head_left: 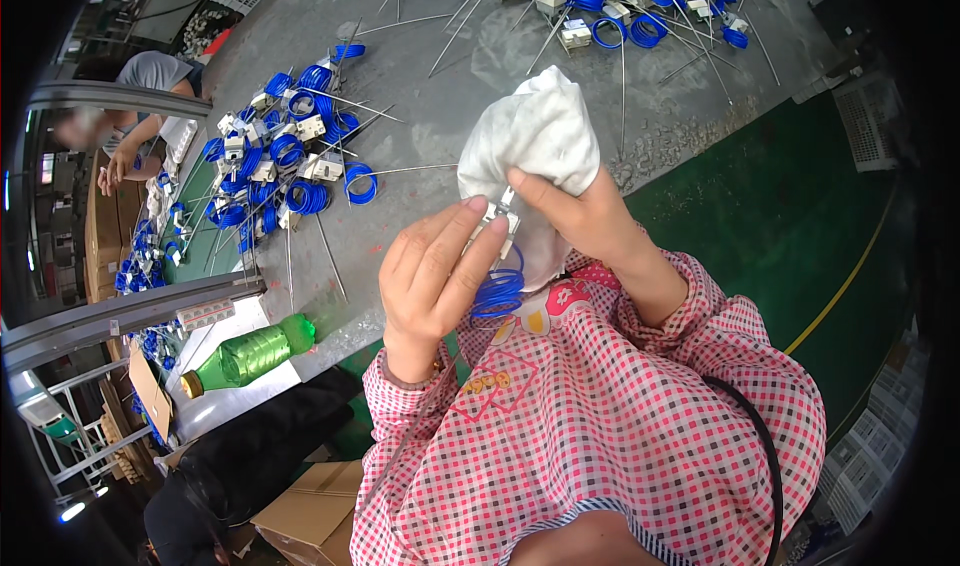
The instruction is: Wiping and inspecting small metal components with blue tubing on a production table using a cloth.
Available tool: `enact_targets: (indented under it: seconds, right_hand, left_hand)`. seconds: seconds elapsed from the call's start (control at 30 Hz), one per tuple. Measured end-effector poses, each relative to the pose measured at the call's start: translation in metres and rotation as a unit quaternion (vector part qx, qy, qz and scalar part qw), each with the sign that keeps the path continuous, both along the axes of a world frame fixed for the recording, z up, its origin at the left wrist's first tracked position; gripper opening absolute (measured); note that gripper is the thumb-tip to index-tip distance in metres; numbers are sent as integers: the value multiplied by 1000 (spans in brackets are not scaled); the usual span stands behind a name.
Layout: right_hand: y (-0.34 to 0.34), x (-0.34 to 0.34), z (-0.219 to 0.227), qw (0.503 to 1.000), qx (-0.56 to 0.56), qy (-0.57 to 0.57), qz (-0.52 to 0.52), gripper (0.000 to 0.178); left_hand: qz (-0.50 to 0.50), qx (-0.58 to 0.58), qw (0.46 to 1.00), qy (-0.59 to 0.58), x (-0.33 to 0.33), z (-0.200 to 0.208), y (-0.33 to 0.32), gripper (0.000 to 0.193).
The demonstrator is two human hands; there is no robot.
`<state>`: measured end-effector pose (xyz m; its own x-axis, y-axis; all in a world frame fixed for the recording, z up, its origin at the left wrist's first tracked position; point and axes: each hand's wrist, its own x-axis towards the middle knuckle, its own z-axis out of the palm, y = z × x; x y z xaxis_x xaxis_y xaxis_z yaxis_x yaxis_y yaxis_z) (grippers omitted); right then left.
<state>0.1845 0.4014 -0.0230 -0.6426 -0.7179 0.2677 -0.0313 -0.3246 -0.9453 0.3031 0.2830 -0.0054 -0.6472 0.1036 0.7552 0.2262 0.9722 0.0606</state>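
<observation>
Close to my chest, the fingers of my left hand are closed on a small white thermostat with metal parts. Its blue coil of thin tube hangs below the fingers. My right hand grips a bunched white cloth, the thumb pressed on its near edge right beside the thermostat's metal top. The cloth touches or nearly touches that top; exactly where is hard to tell. The right fingers are mostly hidden behind the cloth.
A heap of similar thermostats with thin metal rods covers the grey table at left; another heap lies at the far edge. A green plastic bottle lies on its side at left. Beyond a metal frame, another person sits.
</observation>
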Motion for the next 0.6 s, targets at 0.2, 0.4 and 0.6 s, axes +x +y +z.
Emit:
enact_targets:
  seconds: [0.2, 0.4, 0.6]
  right_hand:
    - [2, -1, 3, 989, 4, -119, 83, 51]
    - [-1, 1, 1, 994, -1, -107, 34, 50]
    - [0, -1, -3, 996, 21, -79, 33, 49]
  left_hand:
    - [-7, -2, 1000, -4, -1, -1, -1, 32]
    - [-2, -5, 1000, -2, -1, -2, 0, 32]
    - [0, -1, 1000, -6, 0, -2, 0, 30]
